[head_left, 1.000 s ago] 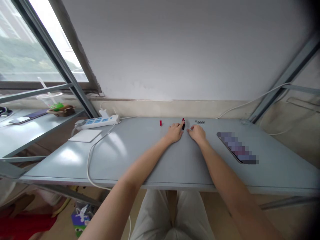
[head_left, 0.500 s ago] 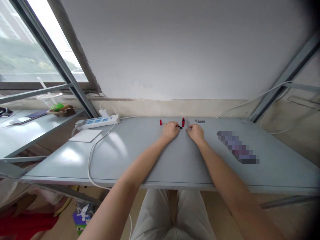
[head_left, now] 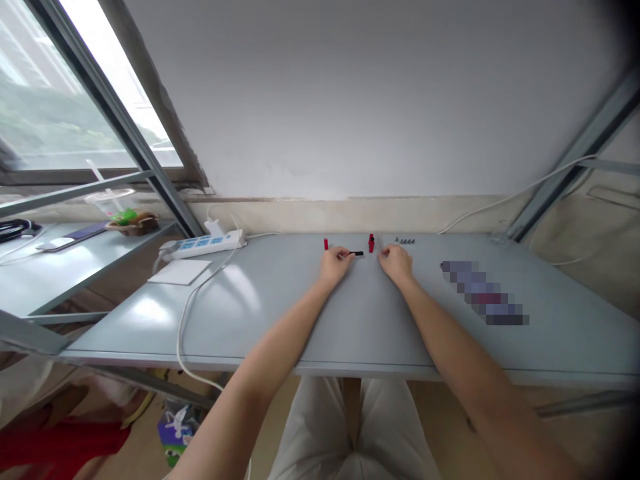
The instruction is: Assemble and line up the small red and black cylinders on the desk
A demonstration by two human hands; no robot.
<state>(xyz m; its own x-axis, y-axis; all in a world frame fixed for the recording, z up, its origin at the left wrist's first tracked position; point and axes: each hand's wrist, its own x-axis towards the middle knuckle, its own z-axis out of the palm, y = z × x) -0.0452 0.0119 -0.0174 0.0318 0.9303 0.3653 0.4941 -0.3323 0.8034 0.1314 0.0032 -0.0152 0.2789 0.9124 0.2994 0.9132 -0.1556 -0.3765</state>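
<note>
Head view, near the middle of the frame: holding the black stick (head_left: pixel 356 253) in the left hand (head_left: pixel 336 263), pinched by its left end between thumb and fingers. Runs nearly level across the picture, long axis left to right, with the free end pointing right towards the red-and-black piece (head_left: pixel 371 243), apart from it. Bending the fingers of the right hand (head_left: pixel 396 262) close together beside a clear bit (head_left: pixel 379 247) (too small and blurred to tell whether pinched or only touched).

Standing to the left, just beyond the left hand: a red piece (head_left: pixel 326 244). Lined up past the right hand, several grey bits (head_left: pixel 407 242). Slanting down to the right, at right of centre, a pixelated phone (head_left: pixel 485 293). All on the grey table (head_left: pixel 360 320), along with a power strip (head_left: pixel 205 244), a white slab (head_left: pixel 180 272) and a cable (head_left: pixel 187 307) at left.

At the left of the frame, on another table (head_left: pixel 55 273), a clear cup (head_left: pixel 107 199) with a straw (head_left: pixel 95 170) in it; cannot make out other contents. Beside it, a brown holder (head_left: pixel 135 228) with something green (head_left: pixel 124 217) at its top.
</note>
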